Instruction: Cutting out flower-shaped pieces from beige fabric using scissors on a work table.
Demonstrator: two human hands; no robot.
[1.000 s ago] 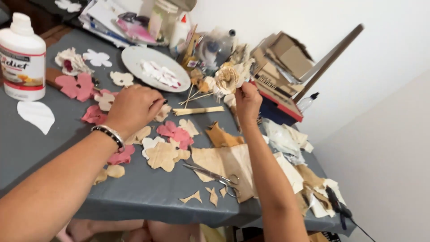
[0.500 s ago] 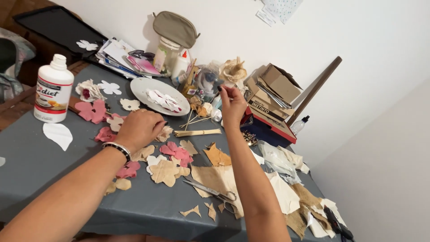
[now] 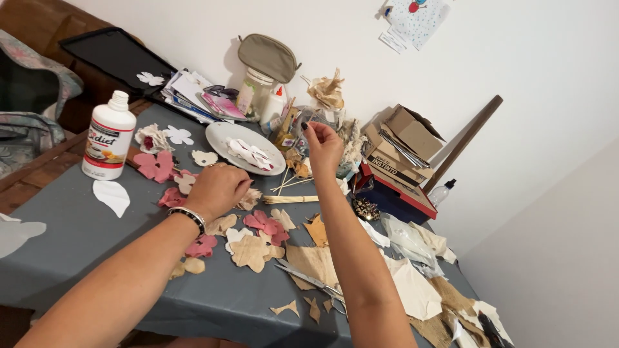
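Head view of a craft bench draped in grey cloth. The left hand rests knuckles-up on a scatter of cut paper petals in pink, tan and cream, its fingers curled down onto a cream piece near the white plate; whether they pinch that piece cannot be told from this angle. The right hand is raised above the bench beside the cluttered jars and a small glue bottle, thumb and forefinger pressed together at the tips as if on something thin, though nothing can be made out between them. A finished paper flower in tan stands above and just behind this hand. A bundle of wooden sticks lies between the two hands; scissors lie nearer the body, on brown paper and beside offcuts. A large white bottle stands at far left, stacked boxes at right. Judged from the layout, the work in hand is assembling petals into a flower, at the stage of selecting a piece; the next move would call for a firm pinch on one loose petal without disturbing its neighbours.
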